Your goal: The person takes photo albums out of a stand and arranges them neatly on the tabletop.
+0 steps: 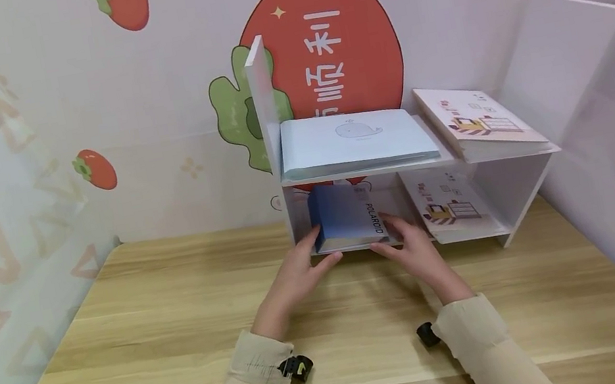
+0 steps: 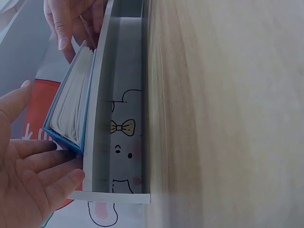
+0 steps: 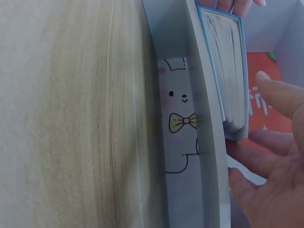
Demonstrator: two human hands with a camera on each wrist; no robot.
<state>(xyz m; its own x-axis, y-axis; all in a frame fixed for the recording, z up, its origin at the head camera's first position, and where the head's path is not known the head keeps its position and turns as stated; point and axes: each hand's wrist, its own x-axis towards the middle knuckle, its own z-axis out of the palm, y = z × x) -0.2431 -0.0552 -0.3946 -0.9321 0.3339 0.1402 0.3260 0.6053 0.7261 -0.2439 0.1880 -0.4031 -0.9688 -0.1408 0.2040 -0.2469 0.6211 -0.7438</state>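
We look first at the blue album (image 1: 341, 210), which lies flat on the lower board of the white shelf (image 1: 262, 93), toward its left side. Its cover faces up, and the edges of its pages face the person. It lies between the two hands, a little ahead of them. In both wrist views its page edge runs from one hand to the other; whether this is its longer side, we cannot tell surely.

The left hand (image 1: 295, 272) is at the left end and the right hand (image 1: 415, 251) at the right end. We judge neither to be clearly nearer. Both are spread wide, with thumbs apart from fingers and no grip closed on the album. The fingertips seem to touch its ends, but we cannot see exactly where.

Beside the right hand, farther right on the same board, we find the lower book (image 1: 453, 204). Above the blue one lies the white album (image 1: 321, 148), with a whale on it, and to the right of that, the upper book (image 1: 482, 113). The shelf stands on a wooden table (image 1: 175, 352), before a printed wall (image 1: 174, 99).
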